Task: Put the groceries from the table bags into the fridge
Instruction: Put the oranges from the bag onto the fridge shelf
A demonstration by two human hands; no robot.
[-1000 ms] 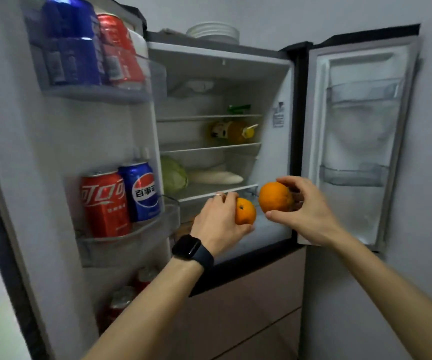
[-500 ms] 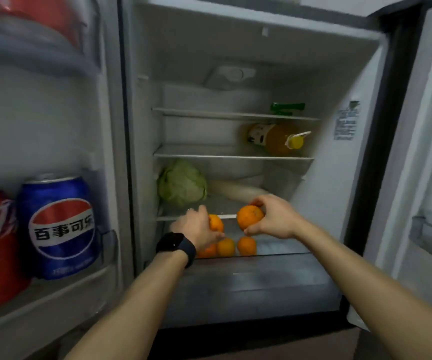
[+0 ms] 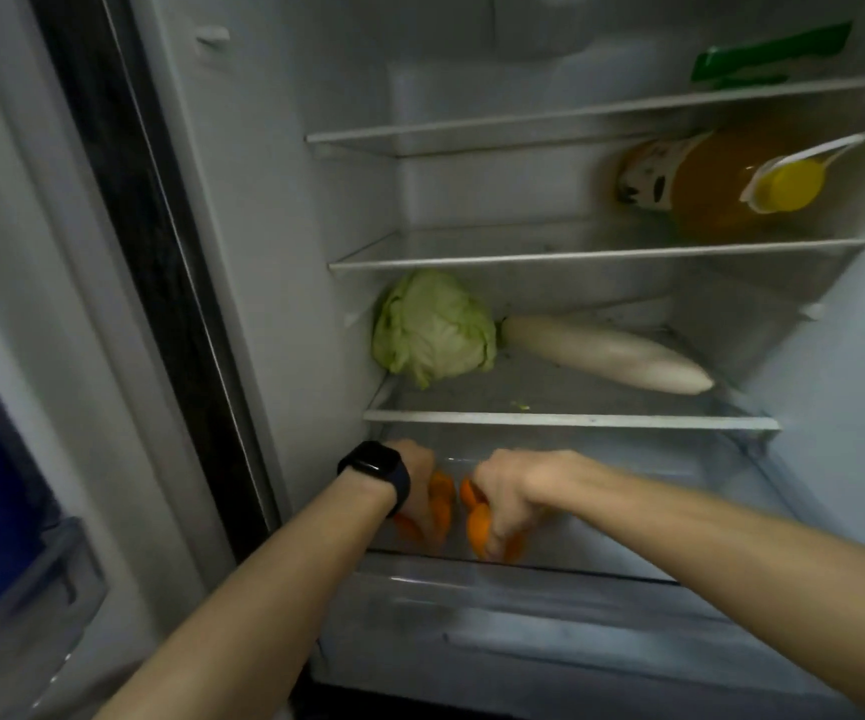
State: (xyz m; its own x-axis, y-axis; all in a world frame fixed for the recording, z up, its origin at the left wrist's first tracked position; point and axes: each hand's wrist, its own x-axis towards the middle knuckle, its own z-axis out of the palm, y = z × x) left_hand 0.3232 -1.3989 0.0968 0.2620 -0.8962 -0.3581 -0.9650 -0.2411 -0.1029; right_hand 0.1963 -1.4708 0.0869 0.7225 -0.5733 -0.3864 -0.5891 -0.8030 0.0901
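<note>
Fingers of the right hand curl round an orange in the bottom drawer, under the shelf edge. Open room lies to the right. The left hand touches other oranges; its grip is too blurry to tell.

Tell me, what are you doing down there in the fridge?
A person is loading the fridge's bottom drawer. The right hand curls its fingers over an orange. The left hand, wearing a black watch, is down among other oranges, its fingers hidden. A cabbage and white radish lie on the shelf above.
</note>
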